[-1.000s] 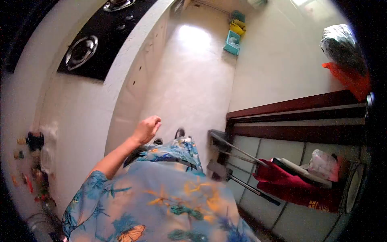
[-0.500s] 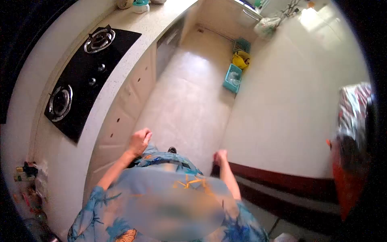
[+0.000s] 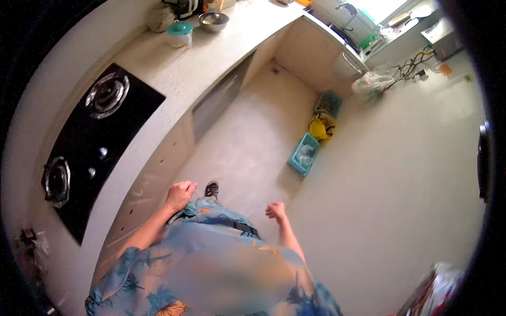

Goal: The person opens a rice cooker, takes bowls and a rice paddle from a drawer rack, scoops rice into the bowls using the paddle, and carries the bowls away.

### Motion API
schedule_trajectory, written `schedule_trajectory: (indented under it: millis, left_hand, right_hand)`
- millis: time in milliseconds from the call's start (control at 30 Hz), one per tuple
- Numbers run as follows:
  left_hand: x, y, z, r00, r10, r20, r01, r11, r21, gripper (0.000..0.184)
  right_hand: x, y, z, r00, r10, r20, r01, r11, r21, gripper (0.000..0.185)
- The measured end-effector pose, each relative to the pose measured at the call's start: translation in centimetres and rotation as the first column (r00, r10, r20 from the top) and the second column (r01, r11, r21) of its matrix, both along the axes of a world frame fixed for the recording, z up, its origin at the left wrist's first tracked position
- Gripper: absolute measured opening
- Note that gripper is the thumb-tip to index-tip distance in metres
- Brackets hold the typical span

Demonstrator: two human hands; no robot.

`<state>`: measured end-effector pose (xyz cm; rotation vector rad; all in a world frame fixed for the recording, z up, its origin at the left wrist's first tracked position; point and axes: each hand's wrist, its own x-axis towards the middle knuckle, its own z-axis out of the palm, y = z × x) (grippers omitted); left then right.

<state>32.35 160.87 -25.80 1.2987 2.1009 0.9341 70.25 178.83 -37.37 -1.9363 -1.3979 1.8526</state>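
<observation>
My left hand (image 3: 181,196) hangs in front of my body near the light cabinet fronts. Its fingers are curled in, and no object shows in them. On the other side, my right hand (image 3: 275,210) is held over the floor by the white wall. Its fingers are loosely closed, with nothing visible in them. Neither hand touches the counter or the wall. The nearest thing on the counter is a black gas stove (image 3: 105,142) with two burners, left of my left hand.
Pale floor (image 3: 237,142) runs ahead between cabinets and wall. Along the wall stand a teal basket (image 3: 304,154), a yellow bag (image 3: 320,127) and another basket (image 3: 328,104). The counter holds a teal-lidded container (image 3: 179,33) and a metal bowl (image 3: 213,21). A sink tap (image 3: 345,9) is at the far end.
My body has moved forward along the floor. The stove and baskets sit closer and lower in view, and the dark red step on the right has left the view. Both hands remain free.
</observation>
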Motion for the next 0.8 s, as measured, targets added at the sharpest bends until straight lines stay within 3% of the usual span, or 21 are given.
schedule_trajectory:
  millis: [133, 267, 333, 433, 500, 533, 600, 633, 700, 733, 767, 800]
  left_hand:
    - [-1.7, 10.0, 2.4, 0.998, -0.067, -0.016, 0.068, 0.996, 0.056, 0.031]
    - [-3.3, 15.3, 3.1, 0.995, 0.068, 0.075, -0.072, 0.996, 0.052, 0.031]
    - [-4.1, 15.3, 1.3, 0.977, 0.182, 0.108, -0.185, 0.983, 0.015, 0.031]
    - [-4.5, 13.8, -1.6, 0.907, 0.405, 0.114, -0.391, 0.912, -0.126, 0.031]
    - [-3.6, 13.5, -1.6, 0.739, 0.649, 0.183, -0.595, 0.755, -0.274, 0.034]
    - [-2.9, 14.0, -1.5, 0.710, 0.681, 0.181, -0.622, 0.726, -0.292, 0.034]
    - [-0.4, 15.1, -1.2, 0.569, 0.813, 0.125, -0.740, 0.572, -0.353, 0.035]
    - [1.3, 16.3, -1.1, 0.531, 0.839, 0.117, -0.758, 0.533, -0.377, 0.035]
    - [4.7, 18.3, -0.7, 0.392, 0.909, 0.138, -0.793, 0.411, -0.450, 0.034]
    - [6.8, 19.4, -1.5, 0.291, 0.932, 0.216, -0.803, 0.360, -0.475, 0.034]
    - [8.7, 21.3, -0.9, 0.261, 0.951, 0.165, -0.809, 0.308, -0.500, 0.035]
    - [11.0, 21.7, -1.9, 0.259, 0.957, 0.130, -0.797, 0.288, -0.531, 0.034]
  right_hand:
    - [3.4, 4.7, 0.8, 0.965, -0.194, 0.175, 0.212, 0.973, -0.094, 0.012]
    - [6.4, 11.9, 1.2, 0.938, -0.224, 0.264, 0.282, 0.936, -0.209, 0.011]
    - [6.1, 16.9, 0.3, 0.925, -0.323, 0.203, 0.366, 0.899, -0.241, 0.008]
    - [1.5, 26.3, -1.6, 0.953, -0.102, 0.286, 0.170, 0.960, -0.223, 0.006]
    - [-3.8, 33.1, -3.7, 0.981, 0.047, 0.191, -0.026, 0.993, -0.112, 0.019]
    - [-7.1, 36.9, -4.9, 0.980, 0.134, 0.146, -0.127, 0.990, -0.054, 0.026]
    - [-15.4, 43.1, -5.9, 0.843, 0.435, 0.316, -0.455, 0.891, -0.012, 0.021]
    - [-18.9, 45.9, -7.4, 0.614, 0.679, 0.403, -0.732, 0.681, -0.033, 0.024]
    - [-26.0, 48.7, -7.3, 0.819, 0.574, -0.021, -0.574, 0.816, -0.071, 0.019]
    - [-29.9, 50.0, -6.5, 0.786, 0.610, -0.099, -0.617, 0.782, -0.083, 0.026]
    - [-32.4, 51.9, -9.3, 0.712, 0.644, -0.280, -0.683, 0.728, -0.062, 0.028]
    - [-34.8, 52.0, -11.6, 0.716, 0.562, -0.414, -0.634, 0.772, -0.046, 0.035]
